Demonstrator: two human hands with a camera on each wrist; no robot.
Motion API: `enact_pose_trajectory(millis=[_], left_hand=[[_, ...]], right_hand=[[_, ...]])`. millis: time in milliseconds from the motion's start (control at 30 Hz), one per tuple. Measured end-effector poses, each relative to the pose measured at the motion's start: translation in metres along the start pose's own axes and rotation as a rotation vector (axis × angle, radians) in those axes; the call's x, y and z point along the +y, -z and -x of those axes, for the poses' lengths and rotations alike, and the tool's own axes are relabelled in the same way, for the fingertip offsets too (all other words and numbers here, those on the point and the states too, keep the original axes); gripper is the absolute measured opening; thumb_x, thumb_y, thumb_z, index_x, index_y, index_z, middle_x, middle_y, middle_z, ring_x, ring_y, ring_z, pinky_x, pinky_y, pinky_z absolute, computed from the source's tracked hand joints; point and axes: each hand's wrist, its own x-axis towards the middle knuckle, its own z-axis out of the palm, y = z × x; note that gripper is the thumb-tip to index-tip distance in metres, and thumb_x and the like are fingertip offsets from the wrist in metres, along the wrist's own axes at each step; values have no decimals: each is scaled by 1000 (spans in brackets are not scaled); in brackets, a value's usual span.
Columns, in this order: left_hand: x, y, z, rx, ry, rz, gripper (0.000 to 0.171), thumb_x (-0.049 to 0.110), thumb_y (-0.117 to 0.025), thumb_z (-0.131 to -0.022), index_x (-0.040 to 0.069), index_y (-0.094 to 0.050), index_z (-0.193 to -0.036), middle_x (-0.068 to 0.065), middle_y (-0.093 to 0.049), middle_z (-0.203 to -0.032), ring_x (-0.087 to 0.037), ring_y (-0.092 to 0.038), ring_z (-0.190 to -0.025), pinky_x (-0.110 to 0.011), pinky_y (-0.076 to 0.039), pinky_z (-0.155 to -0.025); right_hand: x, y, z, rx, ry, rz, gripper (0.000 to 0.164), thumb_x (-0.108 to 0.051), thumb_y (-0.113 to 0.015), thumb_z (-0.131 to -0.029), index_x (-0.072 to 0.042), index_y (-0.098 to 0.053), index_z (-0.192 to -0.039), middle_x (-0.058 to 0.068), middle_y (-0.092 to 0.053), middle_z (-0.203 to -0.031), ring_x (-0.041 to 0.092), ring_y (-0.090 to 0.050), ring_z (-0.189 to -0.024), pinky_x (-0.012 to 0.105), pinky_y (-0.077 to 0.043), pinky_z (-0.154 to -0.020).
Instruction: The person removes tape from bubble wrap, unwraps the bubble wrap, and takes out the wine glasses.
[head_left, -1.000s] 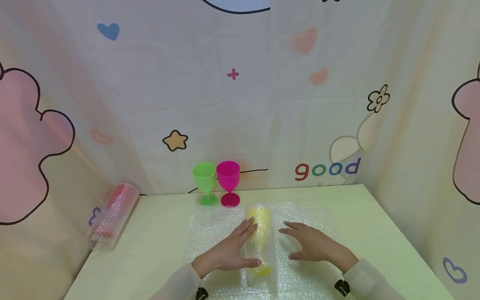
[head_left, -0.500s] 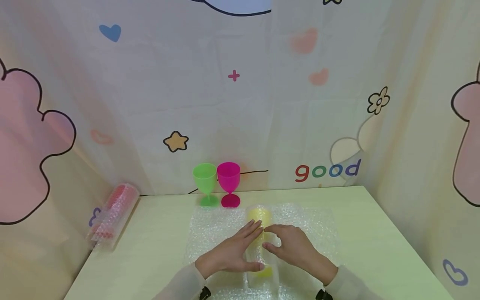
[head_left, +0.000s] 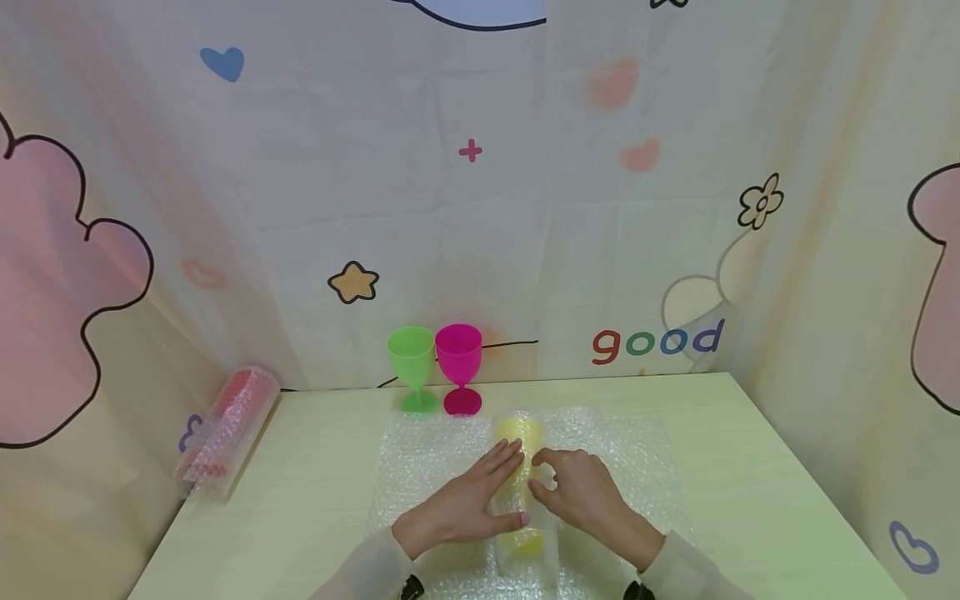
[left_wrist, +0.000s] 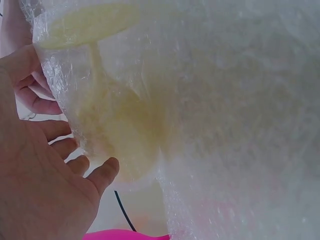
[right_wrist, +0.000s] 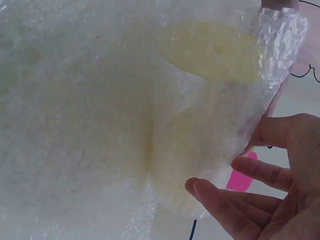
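A yellow goblet (head_left: 520, 430) lies on its side, rolled in bubble wrap (head_left: 431, 454), its foot toward me. My left hand (head_left: 462, 507) rests over its left side, with the fingers extended and the thumb near the stem end. On the other side my right hand (head_left: 588, 498) touches the wrapped roll with bent, loosely spread thumb and fingers, and a gap shows between thumb and index finger. In the left wrist view, the goblet's yellow bowl (left_wrist: 132, 130) shows blurred through the film. The right wrist view shows its round foot (right_wrist: 215, 52).
A green goblet (head_left: 412, 358) and a pink goblet (head_left: 459, 358) stand upright at the table's back edge. A bubble-wrapped pink roll (head_left: 232, 425) lies at the left edge. Behind the pale table (head_left: 750, 500) hangs a printed curtain (head_left: 525, 233).
My right hand has moved left from above the sheet onto the right side of the wrapped goblet. The left hand has shifted slightly right and stays on the roll.
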Motion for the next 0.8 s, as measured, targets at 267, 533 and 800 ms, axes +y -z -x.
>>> enact_pose_trajectory(millis=[267, 533, 800], left_hand=[[-3, -2, 1, 5, 8, -3, 87, 70, -46, -91, 21, -18, -158, 13, -3, -167, -14, -4, -155, -48, -36, -116], [-6, -3, 3, 15, 5, 10, 86, 68, -48, -91, 22, -19, -158, 12, -5, -167, -15, -5, -155, -46, -33, -118], [-8, -4, 3, 3, 3, 29, 86, 69, -47, -91, 24, -17, -159, 13, -2, -167, -15, -3, -155, -47, -32, -118]], right_hand=[[2, -1, 1, 24, 28, 29, 13, -18, -80, -77, -16, -72, -87, -4, -70, -65, 1, -54, -50, 19, -41, -46], [6, -4, 3, 49, 34, -73, 14, -12, -75, -78, -18, -65, -70, -1, -72, -69, -1, -42, -45, 18, -43, -47], [10, -8, 3, 66, 31, -122, 20, -8, -74, -78, -20, -60, -69, 5, -77, -79, 9, -67, -59, 27, -57, -62]])
